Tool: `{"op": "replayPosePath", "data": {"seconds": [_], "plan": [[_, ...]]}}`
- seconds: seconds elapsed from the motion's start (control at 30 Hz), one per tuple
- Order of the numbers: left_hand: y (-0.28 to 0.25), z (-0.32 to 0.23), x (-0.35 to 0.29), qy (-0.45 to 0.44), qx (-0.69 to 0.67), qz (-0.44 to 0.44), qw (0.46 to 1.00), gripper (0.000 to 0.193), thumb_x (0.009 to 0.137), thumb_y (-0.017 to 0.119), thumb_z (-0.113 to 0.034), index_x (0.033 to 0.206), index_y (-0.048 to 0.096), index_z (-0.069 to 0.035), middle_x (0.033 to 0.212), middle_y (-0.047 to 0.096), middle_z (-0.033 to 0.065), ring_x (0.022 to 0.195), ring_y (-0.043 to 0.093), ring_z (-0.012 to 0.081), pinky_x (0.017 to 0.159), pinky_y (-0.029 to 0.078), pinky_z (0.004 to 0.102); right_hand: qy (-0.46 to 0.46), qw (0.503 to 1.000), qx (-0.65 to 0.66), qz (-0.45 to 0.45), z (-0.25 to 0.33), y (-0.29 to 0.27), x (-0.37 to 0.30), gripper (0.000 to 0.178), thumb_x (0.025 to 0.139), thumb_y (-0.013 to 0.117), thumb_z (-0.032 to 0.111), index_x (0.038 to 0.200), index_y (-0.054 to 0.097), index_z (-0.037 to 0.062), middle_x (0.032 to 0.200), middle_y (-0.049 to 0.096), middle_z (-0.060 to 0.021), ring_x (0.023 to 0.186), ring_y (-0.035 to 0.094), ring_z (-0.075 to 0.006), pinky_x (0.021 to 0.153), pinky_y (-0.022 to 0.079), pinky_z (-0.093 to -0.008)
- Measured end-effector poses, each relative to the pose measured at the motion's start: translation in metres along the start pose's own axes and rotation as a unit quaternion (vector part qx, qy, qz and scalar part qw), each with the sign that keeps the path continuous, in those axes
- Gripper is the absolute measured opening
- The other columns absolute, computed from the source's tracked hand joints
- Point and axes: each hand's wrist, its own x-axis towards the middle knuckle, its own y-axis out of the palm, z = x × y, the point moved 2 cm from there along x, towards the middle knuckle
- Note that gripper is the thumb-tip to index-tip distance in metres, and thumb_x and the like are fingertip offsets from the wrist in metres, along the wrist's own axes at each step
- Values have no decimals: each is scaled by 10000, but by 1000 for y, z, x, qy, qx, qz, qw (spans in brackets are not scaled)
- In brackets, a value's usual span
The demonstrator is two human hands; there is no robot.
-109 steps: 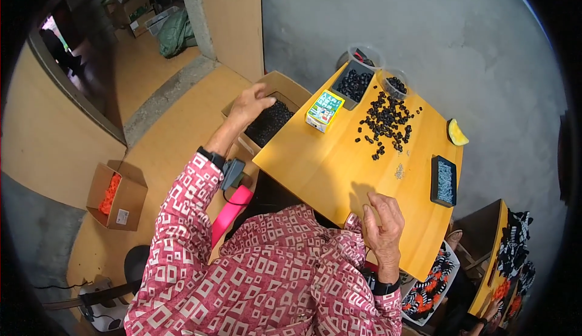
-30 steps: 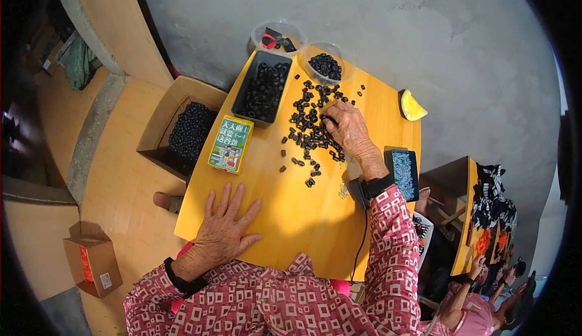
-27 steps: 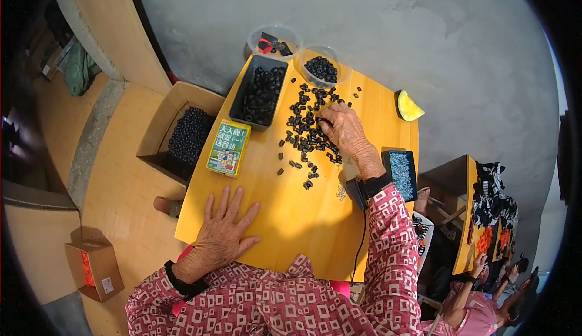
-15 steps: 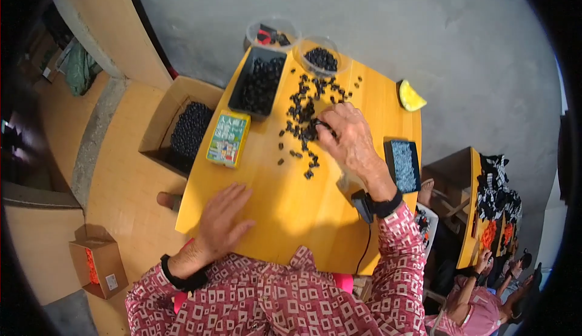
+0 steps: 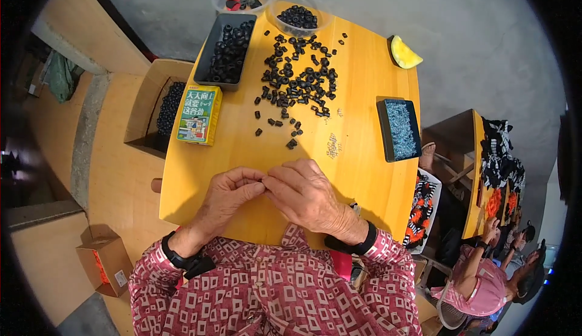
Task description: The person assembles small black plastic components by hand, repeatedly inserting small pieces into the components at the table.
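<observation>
My left hand (image 5: 223, 198) and my right hand (image 5: 306, 195) meet fingertip to fingertip above the table's near edge. Both are closed in a pinch; whatever lies between the fingers is hidden. Beyond them, many small black cylindrical pieces (image 5: 297, 87) are scattered over the yellow table (image 5: 364, 93). A small patch of tiny silvery pieces (image 5: 333, 146) lies just past my right hand. Further right stands a black tray (image 5: 385, 136) of small pale, silvery pieces.
At the far left stand a dark tray (image 5: 213, 51) of black round parts and a yellow-green carton (image 5: 199, 115). Two clear tubs (image 5: 301, 31) sit behind. A yellow wedge-shaped object (image 5: 405, 53) lies far right. Cardboard boxes (image 5: 136, 115) stand left; another person (image 5: 479, 275) sits right.
My right hand has drawn back from the black pieces to my left hand, and their fingertips now meet. My left hand has closed from lying spread. The view has shifted.
</observation>
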Motion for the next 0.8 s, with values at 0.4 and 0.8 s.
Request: {"op": "replayPosePath", "data": {"seconds": [0.4,0.8], "plan": [[18,-7,9,-34,-75,29,996,205,957,644,-61,1158,635,-19,1104,687,77,1031,657,145,959,523,293,351,921,43,-166,-124,-72,-24,168,885,673,131,930,691,-30,896,674,-145,904,641,-254,812,522,-361],[32,-13,22,-36,-137,18,990,213,971,635,-70,1181,603,-53,1159,681,91,1087,665,173,982,534,315,236,963,-111,-66,-126,-20,-8,170,760,760,66,905,682,27,837,614,-119,820,592,-316,762,484,-418]]}}
